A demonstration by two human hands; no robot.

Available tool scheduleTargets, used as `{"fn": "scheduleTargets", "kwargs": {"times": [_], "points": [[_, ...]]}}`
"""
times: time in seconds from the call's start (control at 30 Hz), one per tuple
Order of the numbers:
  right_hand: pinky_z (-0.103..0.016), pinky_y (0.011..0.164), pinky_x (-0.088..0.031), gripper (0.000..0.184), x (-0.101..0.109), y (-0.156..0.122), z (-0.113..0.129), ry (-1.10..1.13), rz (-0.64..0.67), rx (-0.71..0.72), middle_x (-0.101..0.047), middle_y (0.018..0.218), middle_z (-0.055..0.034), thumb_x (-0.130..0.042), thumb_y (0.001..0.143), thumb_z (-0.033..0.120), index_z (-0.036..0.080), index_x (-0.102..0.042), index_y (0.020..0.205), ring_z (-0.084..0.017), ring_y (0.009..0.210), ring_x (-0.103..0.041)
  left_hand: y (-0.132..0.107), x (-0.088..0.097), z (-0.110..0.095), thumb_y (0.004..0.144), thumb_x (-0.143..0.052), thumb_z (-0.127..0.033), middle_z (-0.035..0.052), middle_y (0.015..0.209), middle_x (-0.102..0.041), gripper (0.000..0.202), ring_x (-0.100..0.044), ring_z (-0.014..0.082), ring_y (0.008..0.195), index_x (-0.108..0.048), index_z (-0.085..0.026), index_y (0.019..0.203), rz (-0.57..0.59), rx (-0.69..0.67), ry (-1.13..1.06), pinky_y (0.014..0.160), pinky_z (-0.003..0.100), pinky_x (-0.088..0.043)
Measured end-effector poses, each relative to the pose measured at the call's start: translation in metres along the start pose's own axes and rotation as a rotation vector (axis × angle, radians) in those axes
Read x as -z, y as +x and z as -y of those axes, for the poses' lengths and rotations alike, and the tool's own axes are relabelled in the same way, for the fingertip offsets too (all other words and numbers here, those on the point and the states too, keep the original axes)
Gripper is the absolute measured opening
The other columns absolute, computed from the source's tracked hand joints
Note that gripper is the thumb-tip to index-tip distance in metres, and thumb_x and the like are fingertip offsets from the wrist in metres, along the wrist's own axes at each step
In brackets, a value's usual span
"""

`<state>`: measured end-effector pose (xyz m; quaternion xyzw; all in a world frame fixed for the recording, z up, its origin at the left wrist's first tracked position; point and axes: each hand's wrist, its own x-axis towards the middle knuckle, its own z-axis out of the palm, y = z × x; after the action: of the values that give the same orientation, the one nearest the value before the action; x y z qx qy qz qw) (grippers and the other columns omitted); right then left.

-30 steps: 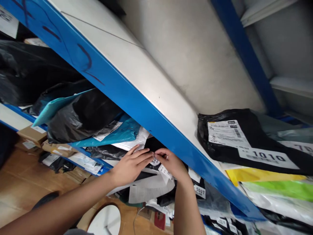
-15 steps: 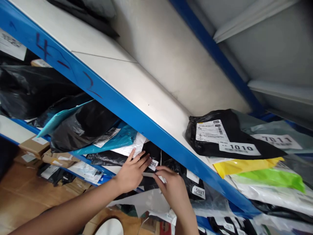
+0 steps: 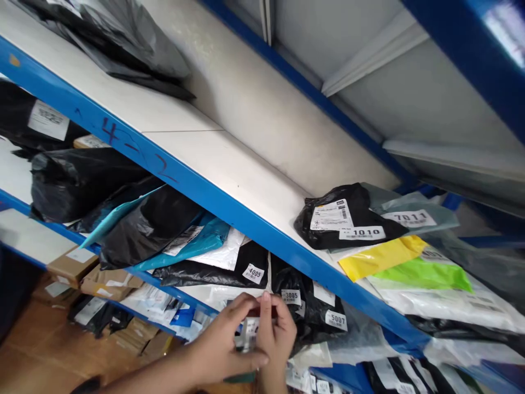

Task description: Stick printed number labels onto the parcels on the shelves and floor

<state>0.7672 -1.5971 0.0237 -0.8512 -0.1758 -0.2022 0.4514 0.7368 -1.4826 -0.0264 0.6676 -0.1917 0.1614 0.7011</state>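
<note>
My left hand [image 3: 225,342] and my right hand [image 3: 274,334] meet in front of the lower shelf. Their fingertips touch, and the fingers of both are bent inward in a pinch. A small white printed piece [image 3: 251,327] shows in the gap between them; whether it is held or lies behind is unclear. Just beyond the fingertips lies a black plastic mailer [image 3: 221,272] with a white 4005 label [image 3: 253,273]. To the right is another black mailer [image 3: 283,271] with a 3005 label [image 3: 291,297], beside a 5007 label [image 3: 336,320].
A blue shelf beam [image 3: 192,191] marked 4-2 slants above my hands. On the upper shelf sit a black mailer [image 3: 324,235] labelled 1010, a grey one [image 3: 443,216] labelled 7011 and a yellow one [image 3: 381,257]. Cardboard boxes [image 3: 74,265] are at lower left.
My left hand has drawn back off the black mailer, uncovering its 4005 label. Both hands have come together lower down, and the view has shifted.
</note>
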Motion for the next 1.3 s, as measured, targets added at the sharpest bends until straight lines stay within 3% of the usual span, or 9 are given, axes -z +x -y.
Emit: {"fn": "scheduleTargets", "kwargs": {"times": [0.17, 0.27, 0.4, 0.5, 0.6, 0.83, 1.07, 1.2, 1.3], "points": [[-0.026, 0.053, -0.045, 0.041, -0.016, -0.013, -0.018, 0.172, -0.069, -0.165, -0.060, 0.062, -0.0024, -0.044, 0.088, 0.053, 0.019, -0.062, 0.073, -0.017, 0.057, -0.056, -0.010, -0.006, 0.003, 0.070, -0.067, -0.033, 0.0012, 0.072, -0.062, 0.018, -0.054, 0.0150, 0.065, -0.069, -0.018, 0.081, -0.098, 0.356, -0.247, 0.059, 0.024, -0.043], [-0.026, 0.056, -0.048, 0.033, -0.012, -0.014, -0.020, 0.279, 0.100, -0.149, -0.063, 0.065, -0.0026, -0.060, 0.080, 0.051, 0.019, -0.065, 0.075, -0.017, 0.060, -0.058, -0.010, 0.005, 0.008, 0.076, -0.060, -0.041, -0.0040, 0.052, -0.047, 0.028, -0.039, 0.0102, 0.052, -0.065, -0.016, 0.065, -0.214, 0.394, -0.219, 0.050, 0.022, -0.031], [-0.027, 0.056, -0.049, 0.020, -0.020, -0.016, -0.019, 0.275, 0.223, -0.137, -0.066, 0.066, -0.0025, -0.069, 0.075, 0.040, 0.020, -0.068, 0.076, -0.018, 0.060, -0.059, -0.012, 0.020, 0.008, 0.080, -0.057, -0.045, -0.0035, 0.052, -0.048, 0.038, -0.042, 0.0113, 0.055, -0.058, -0.017, 0.055, -0.360, 0.324, -0.108, 0.053, 0.022, -0.034], [-0.026, 0.054, -0.048, 0.019, -0.033, -0.014, -0.016, 0.260, 0.169, -0.124, -0.067, 0.066, -0.0025, -0.068, 0.075, 0.038, 0.019, -0.068, 0.076, -0.017, 0.058, -0.059, -0.013, 0.028, 0.010, 0.072, -0.065, -0.047, 0.0006, 0.067, -0.065, 0.029, -0.057, 0.0164, 0.067, -0.068, -0.018, 0.070, -0.436, 0.317, -0.215, 0.064, 0.025, -0.045], [-0.026, 0.054, -0.048, 0.019, -0.043, -0.004, -0.010, 0.208, 0.272, -0.079, -0.068, 0.067, -0.0030, -0.065, 0.078, 0.037, 0.018, -0.068, 0.078, -0.018, 0.060, -0.061, -0.009, 0.034, 0.018, 0.068, -0.070, -0.049, 0.0041, 0.076, -0.072, 0.032, -0.062, 0.0197, 0.074, -0.071, -0.018, 0.078, -0.506, 0.312, -0.317, 0.070, 0.029, -0.048], [-0.026, 0.062, -0.047, 0.013, -0.076, 0.044, -0.003, -0.184, 0.296, 0.269, -0.064, 0.074, -0.0038, -0.055, 0.080, 0.019, 0.019, -0.065, 0.071, -0.018, 0.069, -0.061, 0.022, 0.046, 0.051, 0.056, -0.062, -0.073, -0.0050, 0.044, -0.045, 0.057, -0.037, 0.0089, 0.045, -0.051, -0.017, 0.051, -0.731, 0.433, -0.326, 0.045, 0.022, -0.030], [-0.025, 0.060, -0.044, 0.014, -0.108, 0.083, -0.010, -0.497, 0.295, 0.158, -0.067, 0.079, -0.0045, -0.059, 0.075, 0.009, 0.021, -0.065, 0.070, -0.018, 0.069, -0.063, 0.047, 0.050, 0.072, 0.052, -0.058, -0.077, -0.0080, 0.038, -0.031, 0.060, -0.028, 0.0078, 0.040, -0.034, -0.022, 0.044, -0.770, 0.471, -0.257, 0.042, 0.023, -0.023], [-0.027, 0.053, -0.043, 0.012, -0.109, 0.083, -0.015, -0.570, 0.303, 0.108, -0.067, 0.082, -0.0067, -0.062, 0.073, 0.011, 0.022, -0.067, 0.073, -0.023, 0.070, -0.066, 0.027, 0.052, 0.063, 0.051, -0.069, -0.064, -0.0065, 0.042, -0.038, 0.052, -0.034, 0.0097, 0.046, -0.042, -0.020, 0.044, -0.702, 0.423, -0.167, 0.047, 0.024, -0.027], [-0.034, 0.064, -0.050, 0.035, -0.109, 0.079, -0.012, -0.571, 0.238, 0.152, -0.061, 0.112, -0.0146, -0.061, 0.071, 0.008, 0.022, -0.067, 0.103, -0.028, 0.086, -0.066, 0.000, 0.060, 0.047, 0.060, -0.070, -0.052, -0.0053, 0.046, -0.044, 0.041, -0.041, 0.0120, 0.052, -0.050, -0.018, 0.048, -0.656, 0.341, -0.044, 0.053, 0.023, -0.031]]}}
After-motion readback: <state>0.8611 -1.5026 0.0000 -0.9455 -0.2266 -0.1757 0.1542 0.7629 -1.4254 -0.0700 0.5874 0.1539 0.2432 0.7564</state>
